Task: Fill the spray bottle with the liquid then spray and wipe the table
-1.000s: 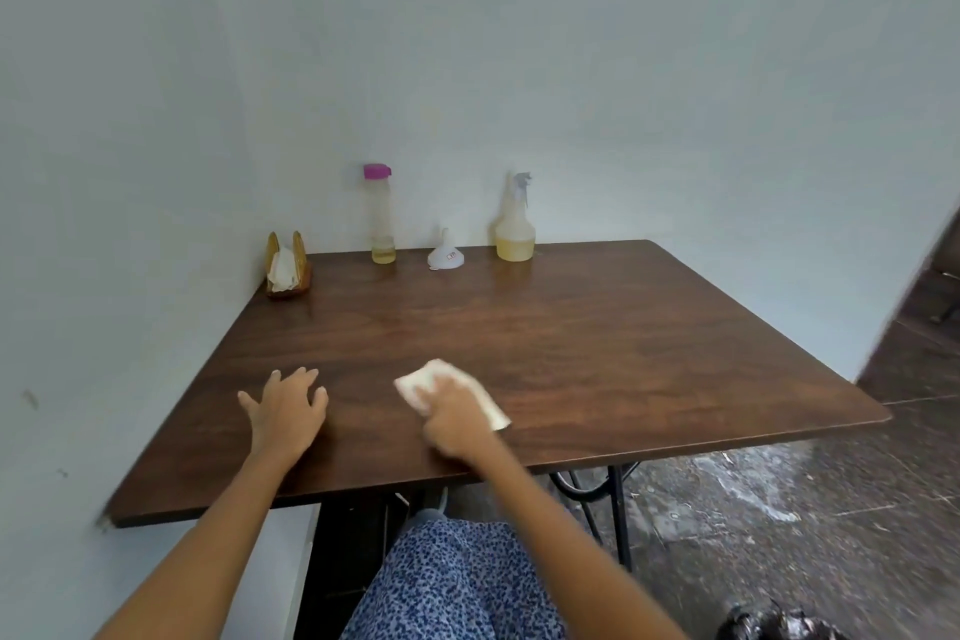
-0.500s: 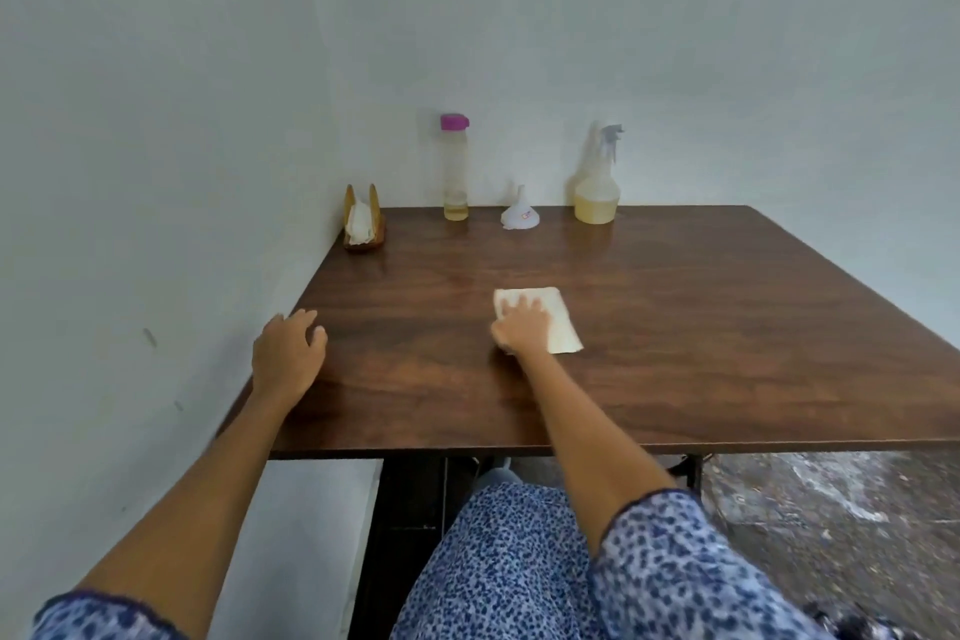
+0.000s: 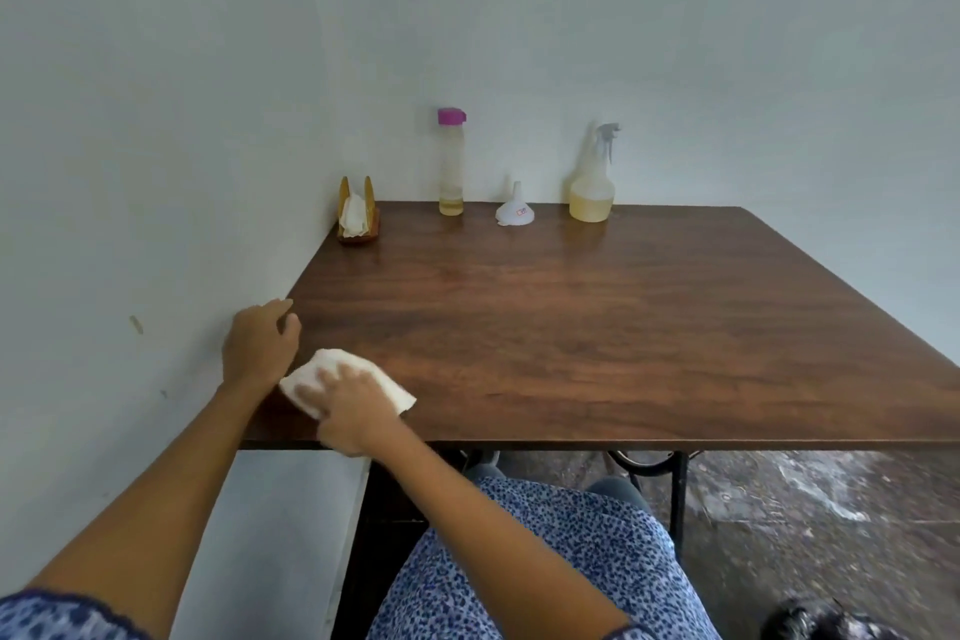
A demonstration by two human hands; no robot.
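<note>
The right hand (image 3: 349,405) has slid the white cloth (image 3: 347,379) from mid-tabletop to the near left corner of the tabletop (image 3: 597,327), fingers flat on it. The left hand (image 3: 260,347) rests beside it at the left edge, fingers loosely curled. The spray bottle (image 3: 592,182) stands at the far edge.

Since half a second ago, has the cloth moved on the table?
Yes. The cloth slid toward the table's near left corner, beside the left hand.

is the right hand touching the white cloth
Touching. The head view shows the right hand lying on top of the white cloth, fingers spread over it and pressing it against the table.
</note>
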